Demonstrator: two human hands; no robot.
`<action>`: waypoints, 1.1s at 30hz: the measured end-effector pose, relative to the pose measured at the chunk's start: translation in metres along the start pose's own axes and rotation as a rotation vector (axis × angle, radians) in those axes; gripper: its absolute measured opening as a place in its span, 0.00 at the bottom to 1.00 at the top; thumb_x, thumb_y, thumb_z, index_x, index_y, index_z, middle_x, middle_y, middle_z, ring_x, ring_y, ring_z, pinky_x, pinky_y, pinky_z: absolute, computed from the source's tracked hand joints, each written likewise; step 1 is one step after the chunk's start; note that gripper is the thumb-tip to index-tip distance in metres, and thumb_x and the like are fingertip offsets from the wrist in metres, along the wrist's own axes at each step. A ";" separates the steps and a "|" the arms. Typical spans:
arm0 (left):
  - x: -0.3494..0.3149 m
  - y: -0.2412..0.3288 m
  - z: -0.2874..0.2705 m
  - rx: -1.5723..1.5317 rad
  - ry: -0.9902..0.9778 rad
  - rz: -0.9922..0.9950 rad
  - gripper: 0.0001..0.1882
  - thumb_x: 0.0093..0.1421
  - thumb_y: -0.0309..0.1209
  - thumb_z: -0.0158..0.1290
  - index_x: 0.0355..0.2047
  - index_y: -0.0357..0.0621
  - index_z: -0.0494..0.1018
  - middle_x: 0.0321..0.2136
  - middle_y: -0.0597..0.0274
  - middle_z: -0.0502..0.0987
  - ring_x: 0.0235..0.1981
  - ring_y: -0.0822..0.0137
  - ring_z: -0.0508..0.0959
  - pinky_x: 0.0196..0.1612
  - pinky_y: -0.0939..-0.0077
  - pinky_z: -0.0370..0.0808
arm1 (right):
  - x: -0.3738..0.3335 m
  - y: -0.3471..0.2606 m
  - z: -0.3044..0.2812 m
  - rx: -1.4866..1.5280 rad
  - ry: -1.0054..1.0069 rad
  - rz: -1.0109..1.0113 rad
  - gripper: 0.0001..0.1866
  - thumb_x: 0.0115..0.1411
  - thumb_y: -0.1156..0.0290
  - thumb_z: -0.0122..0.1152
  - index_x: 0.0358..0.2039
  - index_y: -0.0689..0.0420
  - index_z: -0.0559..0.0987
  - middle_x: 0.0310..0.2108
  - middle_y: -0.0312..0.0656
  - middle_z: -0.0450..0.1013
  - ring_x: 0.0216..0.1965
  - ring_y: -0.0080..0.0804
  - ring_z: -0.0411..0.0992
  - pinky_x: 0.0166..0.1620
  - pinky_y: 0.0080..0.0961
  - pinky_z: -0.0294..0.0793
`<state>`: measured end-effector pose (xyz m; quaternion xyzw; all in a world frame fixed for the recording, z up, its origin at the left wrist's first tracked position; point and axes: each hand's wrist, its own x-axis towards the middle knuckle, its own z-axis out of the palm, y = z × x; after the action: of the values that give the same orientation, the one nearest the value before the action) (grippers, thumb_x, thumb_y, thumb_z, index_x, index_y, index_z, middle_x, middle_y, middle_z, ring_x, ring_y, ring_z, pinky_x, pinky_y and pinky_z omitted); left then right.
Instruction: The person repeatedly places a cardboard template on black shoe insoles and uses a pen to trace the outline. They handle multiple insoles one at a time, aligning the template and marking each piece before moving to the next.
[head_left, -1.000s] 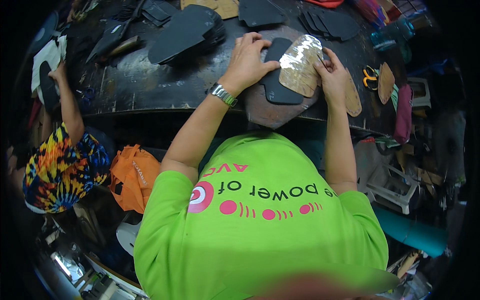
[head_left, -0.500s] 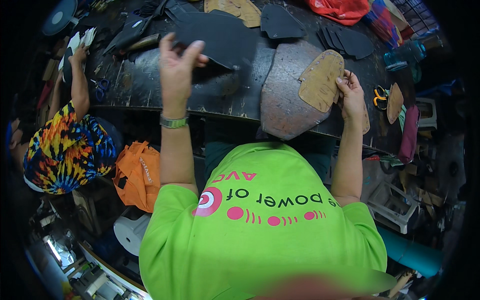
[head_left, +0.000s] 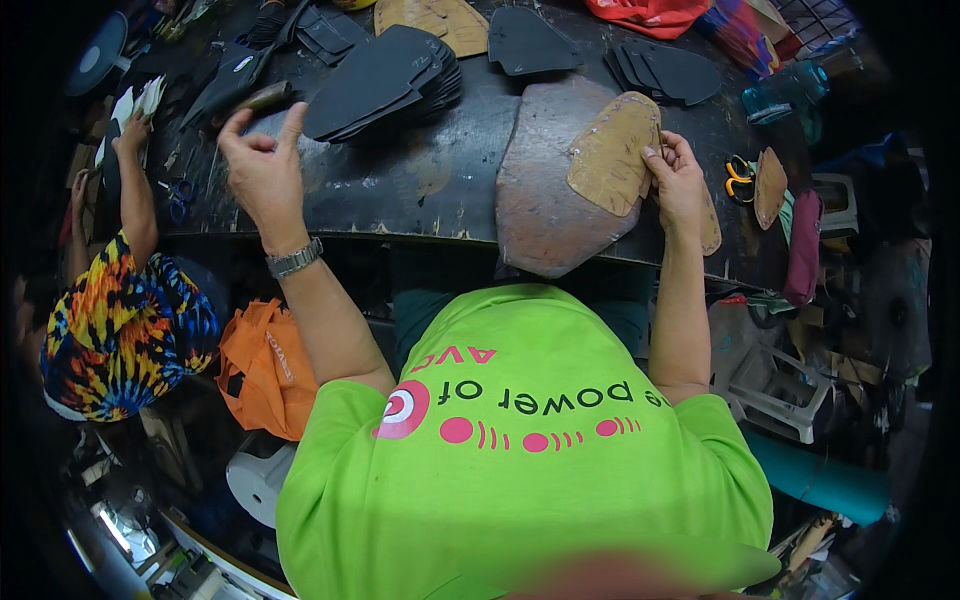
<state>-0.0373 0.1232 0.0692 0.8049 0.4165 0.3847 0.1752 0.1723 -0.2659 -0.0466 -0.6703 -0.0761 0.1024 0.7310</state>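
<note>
My left hand [head_left: 265, 180] is raised over the table's front edge, thumb and fingers apart, holding nothing. Just beyond it to the right lies a fanned stack of black cut sheets [head_left: 385, 85] with rounded outlines. My right hand [head_left: 678, 185] pinches the right edge of a tan shaped template [head_left: 612, 155]. The template rests on a worn reddish-brown slab [head_left: 545, 215] at the table's front edge. Another tan piece [head_left: 710, 225] shows partly behind my right hand. A thin dark line shows by those fingertips, too small to name.
On the dark table [head_left: 450, 190] are more black pieces [head_left: 665, 75], yellow-handled scissors [head_left: 738, 180], blue-handled scissors [head_left: 180, 200] and a clear bottle [head_left: 790, 90]. At left, a co-worker in a tie-dye shirt [head_left: 120, 330] handles white material. An orange bag [head_left: 268, 365] hangs near my left elbow.
My left hand has moved left and nearer, away from the black sheets. The blurred black sheet with a raised edge now lies with the stack. My right hand keeps its hold; the view has shifted slightly.
</note>
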 end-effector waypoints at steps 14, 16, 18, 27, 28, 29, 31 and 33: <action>-0.039 0.102 0.177 -0.177 -0.603 0.776 0.24 0.59 0.43 0.62 0.53 0.45 0.77 0.52 0.48 0.78 0.53 0.46 0.77 0.54 0.55 0.75 | 0.002 0.001 0.005 -0.053 0.022 -0.080 0.16 0.62 0.80 0.64 0.50 0.66 0.74 0.29 0.31 0.74 0.29 0.14 0.70 0.34 0.12 0.70; -0.034 0.104 0.185 -0.131 -0.708 0.718 0.21 0.60 0.42 0.61 0.51 0.46 0.80 0.46 0.46 0.81 0.48 0.46 0.80 0.52 0.56 0.76 | 0.001 0.001 0.006 -0.037 0.012 -0.101 0.16 0.62 0.79 0.65 0.50 0.67 0.74 0.28 0.31 0.74 0.29 0.14 0.70 0.34 0.12 0.70; -0.029 0.104 0.186 -0.142 -0.732 0.702 0.19 0.61 0.41 0.60 0.48 0.45 0.81 0.42 0.46 0.82 0.45 0.46 0.81 0.51 0.56 0.76 | 0.002 0.002 0.006 -0.087 0.042 -0.118 0.17 0.61 0.79 0.65 0.50 0.67 0.75 0.28 0.31 0.74 0.29 0.14 0.70 0.33 0.13 0.69; -0.018 0.117 0.172 -0.263 -0.412 0.830 0.13 0.65 0.37 0.57 0.43 0.42 0.81 0.37 0.50 0.83 0.37 0.51 0.83 0.43 0.62 0.77 | 0.002 0.003 0.006 -0.106 0.038 -0.123 0.17 0.61 0.80 0.65 0.50 0.67 0.75 0.28 0.32 0.74 0.29 0.14 0.70 0.34 0.13 0.69; -0.011 0.124 0.163 -0.358 -0.289 0.855 0.13 0.65 0.36 0.57 0.43 0.41 0.81 0.36 0.50 0.83 0.36 0.52 0.83 0.42 0.62 0.77 | 0.002 0.003 0.006 -0.099 0.032 -0.121 0.17 0.61 0.80 0.65 0.50 0.67 0.75 0.28 0.32 0.73 0.29 0.14 0.70 0.34 0.13 0.69; -0.003 0.132 0.152 -0.427 -0.206 0.841 0.12 0.65 0.36 0.57 0.42 0.41 0.81 0.35 0.51 0.83 0.34 0.53 0.83 0.40 0.62 0.78 | 0.002 0.002 0.006 -0.118 0.033 -0.111 0.17 0.62 0.80 0.64 0.50 0.66 0.74 0.30 0.32 0.73 0.31 0.14 0.70 0.36 0.12 0.69; 0.018 0.141 0.119 -0.458 0.067 0.815 0.10 0.64 0.34 0.58 0.30 0.41 0.80 0.25 0.50 0.80 0.27 0.49 0.80 0.29 0.61 0.75 | 0.001 0.002 0.005 -0.166 0.031 -0.079 0.17 0.63 0.80 0.64 0.51 0.65 0.73 0.33 0.31 0.72 0.34 0.14 0.70 0.39 0.11 0.70; 0.032 0.126 0.072 -0.640 -0.136 0.897 0.21 0.60 0.36 0.63 0.50 0.43 0.71 0.42 0.50 0.77 0.42 0.55 0.78 0.46 0.65 0.72 | 0.001 0.003 0.006 -0.151 0.038 -0.114 0.17 0.62 0.80 0.64 0.50 0.66 0.74 0.30 0.32 0.73 0.31 0.15 0.70 0.36 0.13 0.70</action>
<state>0.0971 0.0770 0.1144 0.8330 -0.1169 0.4759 0.2567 0.1720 -0.2599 -0.0492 -0.7198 -0.1079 0.0420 0.6844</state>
